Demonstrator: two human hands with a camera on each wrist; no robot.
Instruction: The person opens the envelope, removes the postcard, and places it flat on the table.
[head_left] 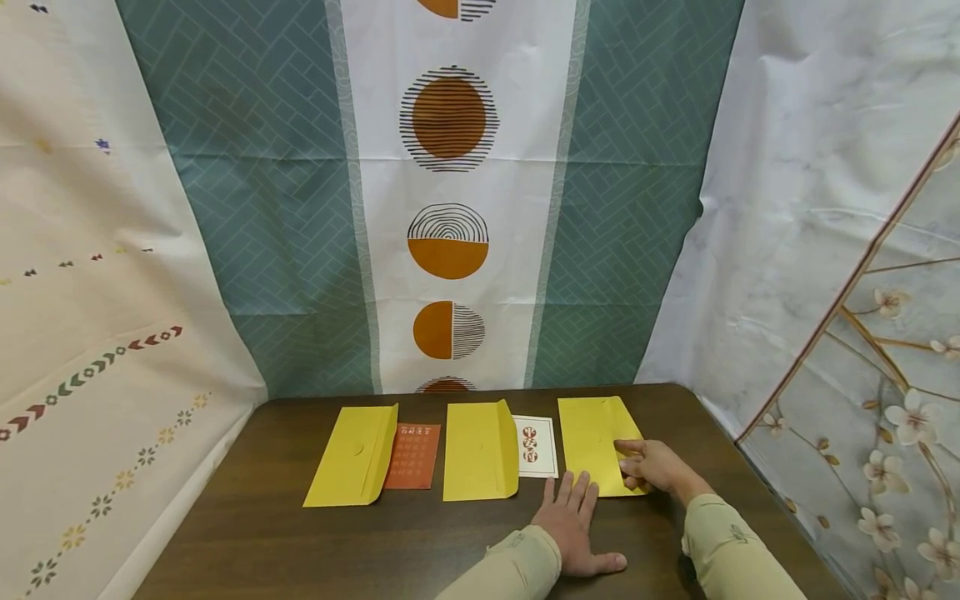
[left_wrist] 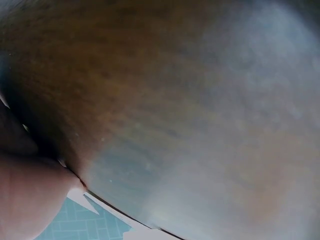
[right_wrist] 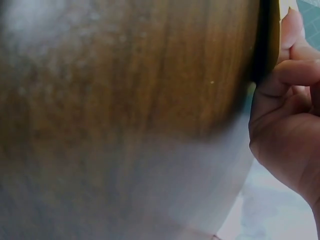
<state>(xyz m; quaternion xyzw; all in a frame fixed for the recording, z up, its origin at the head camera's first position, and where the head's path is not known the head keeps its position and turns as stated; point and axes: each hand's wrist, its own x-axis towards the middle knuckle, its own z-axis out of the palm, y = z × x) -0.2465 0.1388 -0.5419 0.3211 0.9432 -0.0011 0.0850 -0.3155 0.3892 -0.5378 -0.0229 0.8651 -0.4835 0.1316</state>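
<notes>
Three yellow envelopes lie in a row on a dark wooden table. At the right edge of the rightmost yellow envelope (head_left: pixel 596 433) is my right hand (head_left: pixel 654 467), index finger stretched over it and the other fingers curled in, pinching that edge. In the right wrist view the right hand (right_wrist: pixel 287 115) has its fingertips at the yellow edge. My left hand (head_left: pixel 572 525) rests palm down, fingers spread, fingertips by the lower left corner of this envelope. A white card (head_left: pixel 536 447) with red round designs sticks out from under the flap side of the middle yellow envelope (head_left: pixel 476 454).
A red-orange card (head_left: pixel 412 456) with pale writing lies beside the left yellow envelope (head_left: pixel 348 458), partly beneath its flap. The brown table (head_left: pixel 337 550) meets patterned cloth hangings at its back and sides, with a green and white curtain (head_left: pixel 450 183) behind.
</notes>
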